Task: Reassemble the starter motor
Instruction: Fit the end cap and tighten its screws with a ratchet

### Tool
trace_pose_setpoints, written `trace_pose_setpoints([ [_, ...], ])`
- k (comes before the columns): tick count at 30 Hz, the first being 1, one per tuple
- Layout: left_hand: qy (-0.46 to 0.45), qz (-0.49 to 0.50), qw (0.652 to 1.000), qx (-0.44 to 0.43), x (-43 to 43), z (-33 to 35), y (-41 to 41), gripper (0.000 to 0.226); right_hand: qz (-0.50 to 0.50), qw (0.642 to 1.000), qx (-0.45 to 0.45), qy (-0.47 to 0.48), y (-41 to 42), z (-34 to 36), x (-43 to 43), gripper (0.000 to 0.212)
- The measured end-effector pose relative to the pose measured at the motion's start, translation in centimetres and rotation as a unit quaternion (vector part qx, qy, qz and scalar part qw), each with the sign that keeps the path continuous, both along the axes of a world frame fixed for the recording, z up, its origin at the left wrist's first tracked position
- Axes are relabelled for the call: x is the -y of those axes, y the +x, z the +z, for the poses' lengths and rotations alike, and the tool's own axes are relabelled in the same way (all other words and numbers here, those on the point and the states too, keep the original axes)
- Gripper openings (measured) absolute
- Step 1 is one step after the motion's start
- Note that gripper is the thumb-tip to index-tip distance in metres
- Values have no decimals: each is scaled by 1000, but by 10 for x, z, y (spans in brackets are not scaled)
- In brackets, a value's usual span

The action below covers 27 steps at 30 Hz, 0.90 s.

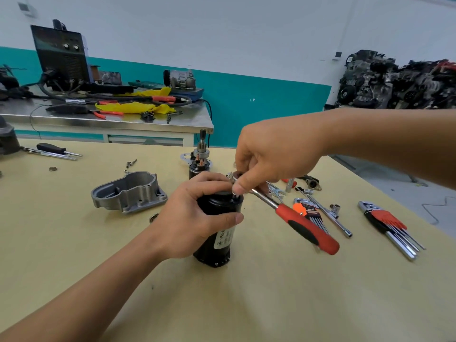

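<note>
Yellow surface (271, 304): black cylindrical starter motor (214, 245), white-labelled, is being held upright at centre, gripped round by the left hand (197, 215). Red-handled ratchet (306, 228) is being pinched against its top end by the right hand (274, 154).

The left hand (197, 213) is gripping the upright black cylindrical motor housing (217, 230) while the right hand (274, 154) is holding a red-handled ratchet (293, 218) at its top.

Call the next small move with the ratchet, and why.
Probably slide the right hand down the ratchet to its red handle and swing a short arc. It pinches the head, which sits at the top edge of the black motor housing, while the handle juts free. The left hand grips the upright housing, so it looks braced.
</note>
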<state>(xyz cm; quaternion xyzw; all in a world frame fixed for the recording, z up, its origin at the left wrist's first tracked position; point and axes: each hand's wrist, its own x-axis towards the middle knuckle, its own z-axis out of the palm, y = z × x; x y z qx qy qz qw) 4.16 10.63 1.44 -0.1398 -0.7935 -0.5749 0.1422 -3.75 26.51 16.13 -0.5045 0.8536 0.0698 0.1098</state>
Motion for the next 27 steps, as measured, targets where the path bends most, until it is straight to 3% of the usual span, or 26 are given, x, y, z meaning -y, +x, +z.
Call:
trace_pose_setpoints([
  [4, 2, 14, 1000, 7, -2, 2, 0, 43, 104, 988, -96, 66, 12, 7, 3, 7],
  [7, 20, 3, 1000, 7, -1, 2, -2, 40, 208, 955, -202, 70, 12, 4, 7, 32],
  [9, 27, -8, 1000, 2, 1, 1, 0, 37, 220, 957, -184, 40, 9, 1, 6, 34],
  [14, 3, 17, 1000, 1, 0, 1, 1, 45, 23, 1000, 13, 13, -2, 3, 1, 18],
  [18, -9, -1, 1000, -1, -1, 2, 3, 38, -61, 992, 105, 27, -3, 1, 2, 36],
  [20, -5, 3, 1000, 4, -1, 2, 4, 37, -46, 994, 99, 24, -2, 2, 5, 26],
  [22, -1, 11, 1000, 6, -1, 3, 3, 39, 9, 999, 38, 33, 1, 3, 8, 10],
  [25, 9, 3, 1000, 2, -1, 4, 0, 36, 98, 992, -75, 34, 7, 3, 13, 33],
  [27, 33, -5, 999, 5, 2, 3, -1, 37, 137, 987, -89, 3, 7, 0, 11, 36],
])
